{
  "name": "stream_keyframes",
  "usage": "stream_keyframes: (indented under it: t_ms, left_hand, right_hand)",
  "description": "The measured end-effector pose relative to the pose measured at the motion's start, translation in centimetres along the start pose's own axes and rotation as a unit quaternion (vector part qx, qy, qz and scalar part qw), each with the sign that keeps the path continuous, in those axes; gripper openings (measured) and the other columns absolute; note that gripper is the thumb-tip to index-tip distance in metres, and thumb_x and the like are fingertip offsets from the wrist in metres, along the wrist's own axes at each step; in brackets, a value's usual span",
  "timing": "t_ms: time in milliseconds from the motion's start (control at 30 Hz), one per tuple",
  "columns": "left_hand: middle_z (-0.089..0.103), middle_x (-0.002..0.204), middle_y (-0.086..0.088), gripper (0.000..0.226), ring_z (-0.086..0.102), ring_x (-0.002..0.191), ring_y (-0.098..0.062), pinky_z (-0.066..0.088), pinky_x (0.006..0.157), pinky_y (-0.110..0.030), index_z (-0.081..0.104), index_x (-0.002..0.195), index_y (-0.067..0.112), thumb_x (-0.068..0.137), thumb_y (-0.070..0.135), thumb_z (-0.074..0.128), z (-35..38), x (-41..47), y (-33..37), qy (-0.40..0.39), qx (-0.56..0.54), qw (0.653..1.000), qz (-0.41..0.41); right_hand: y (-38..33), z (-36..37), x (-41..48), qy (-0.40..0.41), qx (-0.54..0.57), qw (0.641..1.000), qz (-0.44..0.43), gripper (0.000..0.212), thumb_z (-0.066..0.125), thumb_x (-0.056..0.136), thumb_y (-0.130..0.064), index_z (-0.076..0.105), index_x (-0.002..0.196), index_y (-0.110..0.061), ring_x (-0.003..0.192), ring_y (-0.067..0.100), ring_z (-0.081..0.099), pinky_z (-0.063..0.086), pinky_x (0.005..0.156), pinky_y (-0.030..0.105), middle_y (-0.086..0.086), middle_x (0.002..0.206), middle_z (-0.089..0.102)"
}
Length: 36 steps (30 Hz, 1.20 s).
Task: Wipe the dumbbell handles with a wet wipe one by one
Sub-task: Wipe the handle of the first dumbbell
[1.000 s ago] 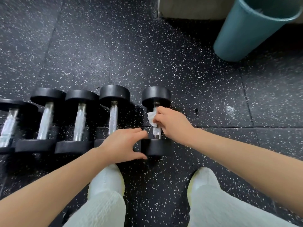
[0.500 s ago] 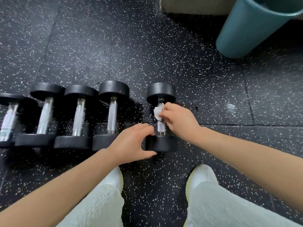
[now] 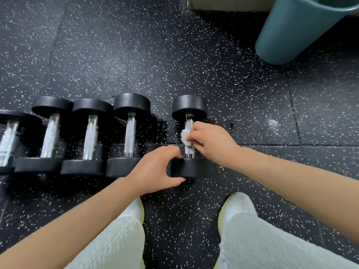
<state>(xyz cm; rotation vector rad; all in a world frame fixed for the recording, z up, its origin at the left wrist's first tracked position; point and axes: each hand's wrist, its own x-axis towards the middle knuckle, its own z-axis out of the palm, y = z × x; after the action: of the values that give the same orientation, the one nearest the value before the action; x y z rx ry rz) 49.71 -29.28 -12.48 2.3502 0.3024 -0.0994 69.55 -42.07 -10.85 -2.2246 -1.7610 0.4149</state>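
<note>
On the floor [image 3: 136, 55], just right of a row [image 3: 90, 136] of four, one dumbbell [image 3: 189, 106] lies. Right hand [image 3: 213, 142]: fingers pinch the wipe [image 3: 184, 136] against its handle. Left hand [image 3: 153, 169]: fingers and thumb curled round its near head.

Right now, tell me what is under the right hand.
A white wipe pinched around the dumbbell handle by the right hand. The handle's middle and most of the wipe are covered.

A gym: speckled rubber floor [image 3: 174, 55], row of dumbbells [image 3: 130, 133].
</note>
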Motion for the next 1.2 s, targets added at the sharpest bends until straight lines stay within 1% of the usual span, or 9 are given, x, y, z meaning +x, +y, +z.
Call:
stream_keyframes:
  t_ms: [233, 300, 467, 600, 667, 800, 933, 1067, 1200]
  left_hand:
    - [0.059, 0.102, 0.020, 0.050, 0.055, 0.096, -0.003, 0.050, 0.086, -0.031, 0.057, 0.107, 0.032, 0.071, 0.049, 0.088, -0.4, 0.2, 0.2, -0.007, -0.004, 1.000, -0.008]
    - [0.059, 0.103, 0.021, 0.050, 0.056, 0.097, -0.004, 0.050, 0.086, -0.030, 0.057, 0.107, 0.033, 0.071, 0.049, 0.088, -0.3, 0.2, 0.1, -0.007, -0.005, 1.000, -0.012]
    - [0.060, 0.106, 0.022, 0.051, 0.057, 0.100, -0.004, 0.050, 0.089, -0.032, 0.058, 0.109, 0.034, 0.071, 0.049, 0.088, -0.2, 0.2, -0.1, -0.008, -0.015, 1.000, -0.011]
    - [0.060, 0.105, 0.021, 0.052, 0.056, 0.099, -0.004, 0.050, 0.089, -0.033, 0.059, 0.109, 0.032, 0.071, 0.052, 0.089, -0.1, 0.3, 0.0, -0.007, -0.015, 1.000, -0.007]
    - [0.060, 0.104, 0.021, 0.052, 0.056, 0.098, -0.005, 0.050, 0.088, -0.033, 0.060, 0.108, 0.032, 0.071, 0.054, 0.089, -0.2, 0.4, 0.2, -0.006, -0.016, 1.000, -0.003]
    - [0.061, 0.100, 0.019, 0.054, 0.057, 0.095, -0.005, 0.051, 0.087, -0.034, 0.061, 0.105, 0.033, 0.067, 0.058, 0.090, -0.4, 0.7, 0.1, -0.007, -0.022, 1.000, 0.001]
    - [0.060, 0.101, 0.019, 0.055, 0.056, 0.096, -0.004, 0.050, 0.087, -0.033, 0.062, 0.106, 0.031, 0.068, 0.060, 0.089, -0.1, 0.5, 0.0, -0.001, -0.020, 1.000, 0.001]
    - [0.050, 0.093, 0.027, 0.055, 0.049, 0.090, 0.004, 0.046, 0.079, -0.027, 0.064, 0.107, 0.030, 0.068, 0.061, 0.089, 0.0, 0.7, 0.3, 0.009, -0.012, 1.000, 0.009]
    - [0.051, 0.093, 0.021, 0.056, 0.050, 0.089, -0.006, 0.051, 0.081, -0.038, 0.062, 0.106, 0.032, 0.068, 0.065, 0.086, 0.0, 0.9, 0.6, 0.003, -0.004, 1.000, 0.009]
  right_hand:
    - [1.1, 0.9, 2.0, 0.071, 0.007, 0.994, 0.085, 0.017, 0.062, 0.094, -0.018, 0.074, 0.105, -0.016, 0.078, 0.028, 0.061, 0.053, 0.064, 0.041, 0.001, 0.100, 0.058]
    - [0.6, 1.3, 0.6, 0.049, 0.020, 0.996, 0.077, 0.017, 0.060, 0.093, -0.019, 0.073, 0.104, -0.016, 0.079, 0.028, 0.061, 0.052, 0.065, 0.042, 0.002, 0.097, 0.056]
    - [-0.1, 0.2, -1.3, -0.099, 0.065, 0.993, -0.008, 0.020, 0.063, 0.088, -0.017, 0.075, 0.100, -0.028, 0.086, 0.021, 0.061, 0.051, 0.072, 0.040, -0.006, 0.096, 0.057]
    - [1.0, -0.8, 1.6, -0.004, 0.083, 0.994, 0.076, 0.016, 0.067, 0.090, -0.020, 0.077, 0.101, -0.027, 0.085, 0.017, 0.058, 0.051, 0.075, 0.039, -0.012, 0.094, 0.055]
    - [0.8, -0.5, 2.4, 0.002, 0.068, 0.992, 0.102, 0.016, 0.065, 0.091, -0.022, 0.077, 0.101, -0.027, 0.087, 0.020, 0.060, 0.051, 0.077, 0.040, -0.010, 0.099, 0.057]
    - [-0.1, -0.8, 1.5, -0.103, 0.055, 0.991, 0.063, 0.018, 0.067, 0.090, -0.018, 0.079, 0.098, -0.028, 0.091, 0.020, 0.061, 0.051, 0.079, 0.038, -0.009, 0.099, 0.059]
    - [-0.2, -1.3, 0.5, -0.214, 0.097, 0.972, 0.020, 0.027, 0.063, 0.089, -0.012, 0.079, 0.099, -0.032, 0.081, 0.009, 0.055, 0.045, 0.072, 0.028, -0.016, 0.083, 0.052]
    - [0.1, -1.2, 1.2, -0.158, 0.045, 0.986, -0.006, 0.017, 0.065, 0.087, -0.020, 0.079, 0.093, -0.028, 0.078, 0.014, 0.055, 0.042, 0.067, 0.031, -0.011, 0.086, 0.054]
    - [0.3, -0.4, 2.4, -0.046, -0.018, 0.998, 0.029, 0.015, 0.061, 0.090, -0.024, 0.076, 0.092, -0.021, 0.076, 0.026, 0.059, 0.049, 0.063, 0.038, 0.000, 0.095, 0.057]
